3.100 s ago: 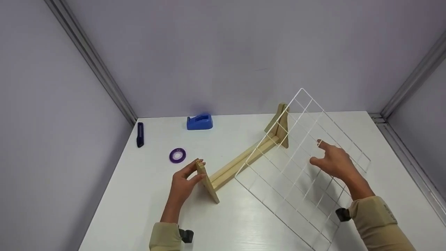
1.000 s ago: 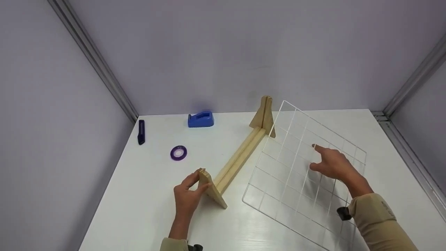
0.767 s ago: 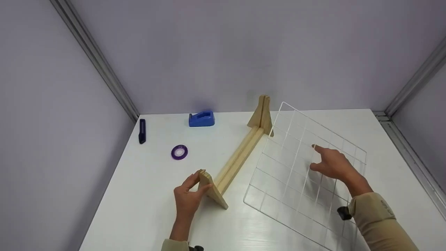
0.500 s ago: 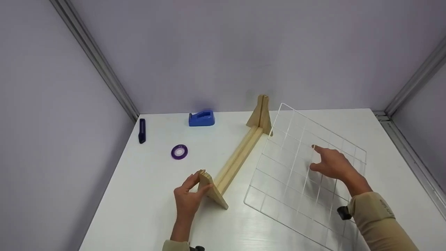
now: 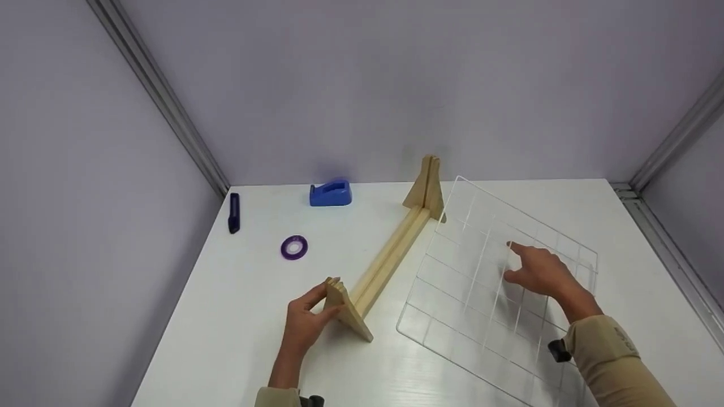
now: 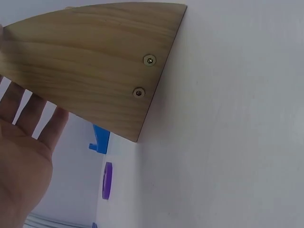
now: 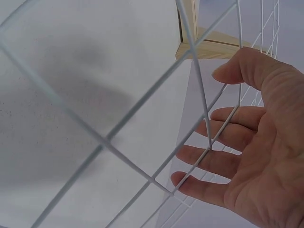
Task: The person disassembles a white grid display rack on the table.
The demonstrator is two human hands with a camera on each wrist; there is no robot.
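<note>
A wooden stand [image 5: 390, 260] runs diagonally on the table, a slotted upright at each end. My left hand [image 5: 305, 317] pinches the top of its near upright [image 5: 349, 314] between thumb and fingers. In the left wrist view the outer face of that upright [image 6: 109, 57] shows two bolt heads, and the other fingers lie straight beside it. With my right hand [image 5: 542, 272] I hold a white wire grid panel [image 5: 486, 288] tilted to the right of the stand. In the right wrist view the fingers of my right hand [image 7: 256, 147] hook the wires. The panel's near corner lies outside the head view.
A blue tape dispenser [image 5: 331, 194] stands near the back wall. Left of the stand lies a purple tape ring [image 5: 294, 247], and a dark blue box cutter [image 5: 234, 213] lies at the far left. Grey walls [image 5: 362, 85] enclose the table [image 5: 215, 328] at the back and sides.
The stand has turned, its far upright swinging left and its near upright coming slightly closer to me. The grid panel has rotated and its top corner has dropped. Both hands keep their holds.
</note>
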